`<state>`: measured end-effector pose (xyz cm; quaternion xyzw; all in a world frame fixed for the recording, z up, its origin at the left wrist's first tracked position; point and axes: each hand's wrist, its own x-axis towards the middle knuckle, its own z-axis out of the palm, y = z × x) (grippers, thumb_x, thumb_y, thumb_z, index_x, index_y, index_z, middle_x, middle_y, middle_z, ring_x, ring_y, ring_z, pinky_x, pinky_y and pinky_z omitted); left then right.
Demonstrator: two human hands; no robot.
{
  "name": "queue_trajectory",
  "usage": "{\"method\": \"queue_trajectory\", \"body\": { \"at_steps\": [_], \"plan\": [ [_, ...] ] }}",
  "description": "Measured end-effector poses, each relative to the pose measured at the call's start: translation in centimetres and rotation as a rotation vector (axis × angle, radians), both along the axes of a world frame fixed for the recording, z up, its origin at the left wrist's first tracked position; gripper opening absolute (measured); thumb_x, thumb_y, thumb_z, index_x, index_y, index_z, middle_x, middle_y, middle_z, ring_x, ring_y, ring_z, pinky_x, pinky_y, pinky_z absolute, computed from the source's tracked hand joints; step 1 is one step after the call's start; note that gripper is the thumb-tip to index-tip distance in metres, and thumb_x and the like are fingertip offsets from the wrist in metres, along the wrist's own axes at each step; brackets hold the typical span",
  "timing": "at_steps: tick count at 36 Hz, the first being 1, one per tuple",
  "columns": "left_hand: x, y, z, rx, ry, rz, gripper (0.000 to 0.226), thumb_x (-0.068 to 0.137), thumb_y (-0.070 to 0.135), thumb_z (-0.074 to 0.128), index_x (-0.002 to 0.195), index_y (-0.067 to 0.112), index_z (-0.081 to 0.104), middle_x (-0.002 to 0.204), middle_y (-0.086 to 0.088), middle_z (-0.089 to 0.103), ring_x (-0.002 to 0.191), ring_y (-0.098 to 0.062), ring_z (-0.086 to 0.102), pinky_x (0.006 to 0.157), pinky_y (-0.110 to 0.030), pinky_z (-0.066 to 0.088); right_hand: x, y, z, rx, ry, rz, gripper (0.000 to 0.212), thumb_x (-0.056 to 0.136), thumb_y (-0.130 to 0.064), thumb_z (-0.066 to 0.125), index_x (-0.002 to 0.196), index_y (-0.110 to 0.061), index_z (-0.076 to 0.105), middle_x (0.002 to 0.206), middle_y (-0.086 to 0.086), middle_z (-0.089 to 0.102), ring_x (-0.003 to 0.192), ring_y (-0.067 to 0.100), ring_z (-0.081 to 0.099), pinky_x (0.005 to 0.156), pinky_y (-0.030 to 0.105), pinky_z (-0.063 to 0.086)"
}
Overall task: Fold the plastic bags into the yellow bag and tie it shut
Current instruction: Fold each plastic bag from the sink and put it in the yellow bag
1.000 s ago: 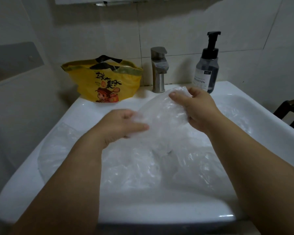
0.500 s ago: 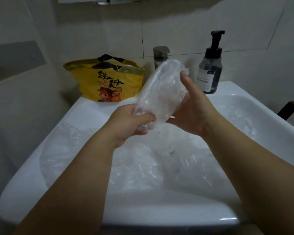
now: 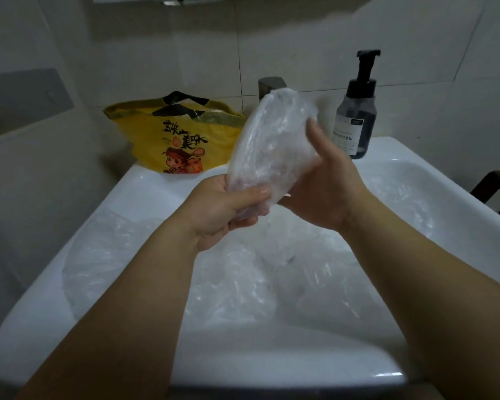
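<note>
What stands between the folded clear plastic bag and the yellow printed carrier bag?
Nothing visible. The left hand and right hand hold the folded clear plastic bag just right of the yellow printed carrier bag.

The sink (image 3: 145,197) is gleaming smooth and glossy; above it the clear bag (image 3: 272,145) is glinting, crinkly plastic; behind it the yellow bag (image 3: 168,140) is shining.

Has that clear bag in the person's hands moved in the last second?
Yes. The clear bag has risen: it was below the tap, and now it stands in front of the tap, hiding most of it.
</note>
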<state>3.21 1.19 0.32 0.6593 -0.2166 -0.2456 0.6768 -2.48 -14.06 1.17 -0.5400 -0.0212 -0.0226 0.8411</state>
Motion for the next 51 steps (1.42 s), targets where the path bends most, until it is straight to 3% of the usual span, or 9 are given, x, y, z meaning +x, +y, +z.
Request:
{"method": "queue_trajectory", "body": {
  "at_steps": [3, 7, 10, 17, 22, 28, 35, 40, 51],
  "plan": [
    [-0.1, -0.2, 0.1, -0.067, 0.015, 0.003, 0.013, 0.086, 0.009, 0.066, 0.098, 0.013, 0.066, 0.07, 0.004, 0.07, 0.059, -0.003, 0.065, 0.052, -0.015, 0.051, 0.2, 0.3, -0.8, -0.149, 0.095, 0.193, 0.098, 0.061, -0.076, 0.063, 0.135, -0.013, 0.048, 0.13, 0.007, 0.061, 0.125, 0.027, 0.053, 0.109, 0.047, 0.033],
    [-0.7, -0.5, -0.2, 0.02, -0.037, -0.094, 0.022, 0.085, -0.009, 0.06, 0.093, 0.01, 0.069, 0.074, -0.001, 0.072, 0.065, -0.008, 0.067, 0.052, -0.016, 0.05, 0.8, 1.7, -1.8, -0.343, 0.129, 0.148, 0.052, 0.077, -0.041, 0.069, 0.117, -0.007, 0.06, 0.098, 0.008, 0.067, 0.092, 0.021, 0.062, 0.09, 0.035, 0.045],
    [-0.9, -0.7, -0.4, 0.092, -0.033, -0.116, 0.014, 0.087, -0.002, 0.062, 0.091, 0.011, 0.065, 0.067, 0.002, 0.071, 0.063, -0.006, 0.068, 0.053, -0.016, 0.051, 0.7, 1.5, -1.2, -0.205, 0.125, 0.094, 0.031, 0.086, -0.028, 0.059, 0.104, -0.003, 0.062, 0.087, 0.011, 0.067, 0.077, 0.02, 0.064, 0.069, 0.026, 0.051],
    [-0.8, -0.2, -0.2, 0.182, 0.004, -0.183, 0.006, 0.086, 0.012, 0.067, 0.092, 0.012, 0.066, 0.073, 0.0, 0.074, 0.062, -0.004, 0.068, 0.052, -0.014, 0.051, 0.3, -1.2, 0.8, 0.128, 0.098, -0.104, 0.043, 0.095, -0.031, 0.051, 0.129, -0.005, 0.052, 0.104, 0.011, 0.07, 0.096, 0.025, 0.069, 0.081, 0.04, 0.054],
    [-0.5, -0.3, -0.5, 0.192, -0.008, -0.133, 0.007, 0.084, 0.01, 0.07, 0.091, 0.011, 0.068, 0.075, -0.002, 0.074, 0.063, -0.006, 0.069, 0.052, -0.014, 0.051, 0.1, -1.7, 0.9, 0.198, 0.109, -0.139, 0.05, 0.091, -0.047, 0.05, 0.117, -0.006, 0.059, 0.107, 0.013, 0.071, 0.105, 0.029, 0.065, 0.092, 0.045, 0.049],
    [0.0, -0.4, -0.7, 0.116, 0.025, -0.037, 0.008, 0.083, 0.012, 0.072, 0.09, 0.011, 0.067, 0.068, 0.001, 0.071, 0.063, -0.006, 0.069, 0.056, -0.016, 0.054, 0.3, -0.5, -0.1, -0.203, 0.157, 0.02, 0.045, 0.088, -0.029, 0.056, 0.125, -0.004, 0.055, 0.116, 0.016, 0.067, 0.106, 0.031, 0.065, 0.091, 0.038, 0.053],
    [0.4, -0.1, -0.4, 0.073, 0.12, -0.134, 0.056, 0.069, 0.051, 0.074, 0.112, 0.017, 0.067, 0.113, -0.006, 0.072, 0.107, -0.022, 0.067, 0.088, -0.037, 0.055, 0.4, -1.2, 0.0, -0.247, 0.139, -0.045, 0.024, 0.093, -0.008, 0.055, 0.115, 0.0, 0.06, 0.101, 0.016, 0.069, 0.09, 0.027, 0.068, 0.081, 0.034, 0.057],
    [0.0, -0.4, -0.1, -0.087, 0.266, -0.22, 0.045, 0.083, 0.04, 0.053, 0.117, 0.012, 0.064, 0.117, -0.01, 0.07, 0.108, -0.024, 0.067, 0.092, -0.037, 0.055, -0.2, -0.1, -0.3, -0.434, 0.255, 0.176, 0.028, 0.092, -0.004, 0.056, 0.119, -0.001, 0.058, 0.109, 0.016, 0.069, 0.1, 0.03, 0.067, 0.088, 0.039, 0.055],
    [1.8, 0.7, 0.4, -0.339, 0.33, 0.102, 0.04, 0.087, 0.031, 0.061, 0.122, 0.01, 0.064, 0.121, -0.008, 0.068, 0.115, -0.025, 0.063, 0.105, -0.044, 0.045, -0.3, 0.2, 0.0, -0.432, 0.342, 0.257, 0.02, 0.088, 0.0, 0.058, 0.107, 0.0, 0.062, 0.096, 0.012, 0.07, 0.088, 0.024, 0.069, 0.082, 0.037, 0.057]
  ]
}}
